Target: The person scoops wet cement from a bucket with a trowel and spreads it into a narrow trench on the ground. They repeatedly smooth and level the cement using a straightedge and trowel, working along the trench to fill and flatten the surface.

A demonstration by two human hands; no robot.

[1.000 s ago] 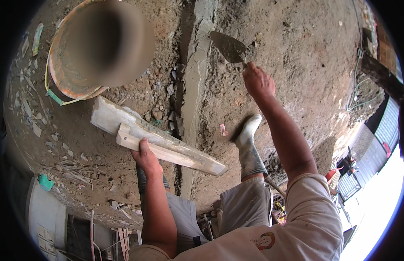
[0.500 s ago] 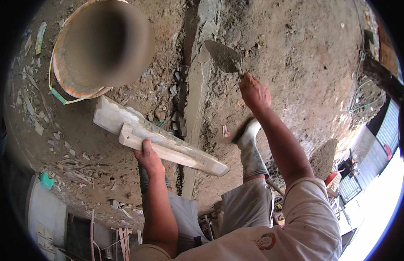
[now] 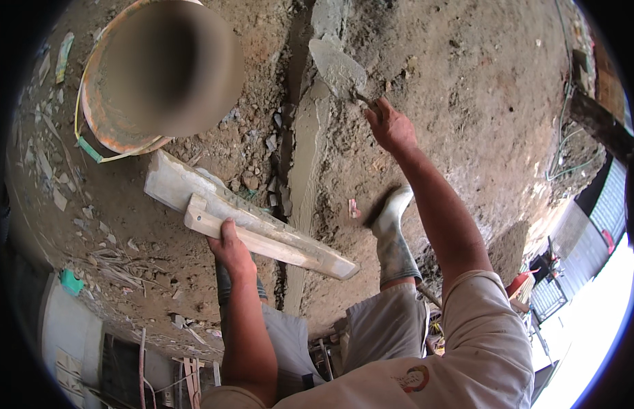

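My right hand (image 3: 392,127) is closed on the handle of a trowel (image 3: 338,67). The wet, mortar-smeared blade lies over the right edge of a strip of grey mortar (image 3: 308,160) that runs away from me along the ground. With my left hand (image 3: 231,251) I grip the wooden handle of a long float (image 3: 221,198), a mortar-stained board held slantwise. Its right end crosses above the near part of the strip, and its left end reaches toward a bucket (image 3: 98,129). The bucket's inside is blurred.
Along the strip's left side runs a narrow dark trench (image 3: 287,150) with stones beside it. My right boot (image 3: 396,225) stands on the soil right of the strip. Rubble (image 3: 57,198) litters the left. A dark beam (image 3: 600,123) lies at the far right.
My right hand has moved the trowel farther away and slightly left, and its blade has turned to show a lighter face. The float and my left hand have barely moved.
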